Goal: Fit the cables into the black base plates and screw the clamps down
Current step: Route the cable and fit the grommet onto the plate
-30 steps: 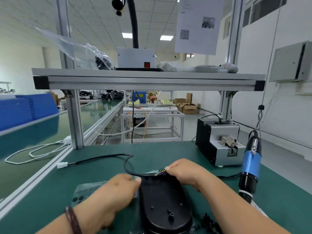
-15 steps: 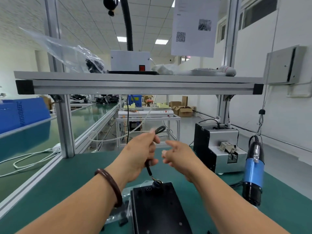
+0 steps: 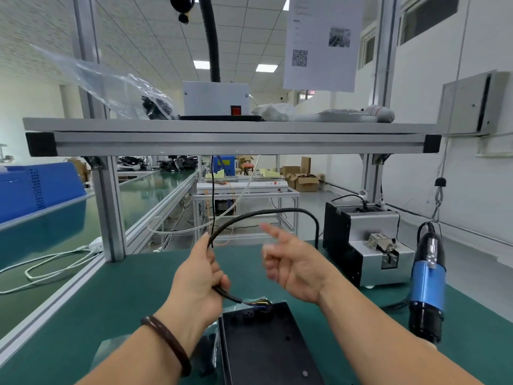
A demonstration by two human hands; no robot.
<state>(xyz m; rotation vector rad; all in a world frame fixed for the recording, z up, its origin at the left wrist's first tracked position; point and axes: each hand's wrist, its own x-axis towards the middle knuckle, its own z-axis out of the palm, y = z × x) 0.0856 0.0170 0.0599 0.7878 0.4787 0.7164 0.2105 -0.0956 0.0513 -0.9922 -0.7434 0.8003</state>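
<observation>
A black base plate [image 3: 266,345] lies on the green bench in front of me, its far end toward the shelf. A black cable [image 3: 266,213] runs from a grommet at that far end up through my left hand [image 3: 198,276], which grips it, then arcs right and drops behind my right hand [image 3: 293,263]. Coloured wire ends show where the cable enters the plate. My right hand hovers above the bench with loose, spread fingers and holds nothing; it looks blurred.
A blue electric screwdriver [image 3: 427,287] hangs at the right. A grey and black screw feeder [image 3: 366,243] stands behind my right hand. A clear plastic bag [image 3: 205,354] with black parts lies left of the plate. An aluminium shelf [image 3: 233,140] spans overhead.
My left hand has pulled the cable up and out, so its loop now arcs wide to the right. My right hand opened and shifted right. The view tilted slightly.
</observation>
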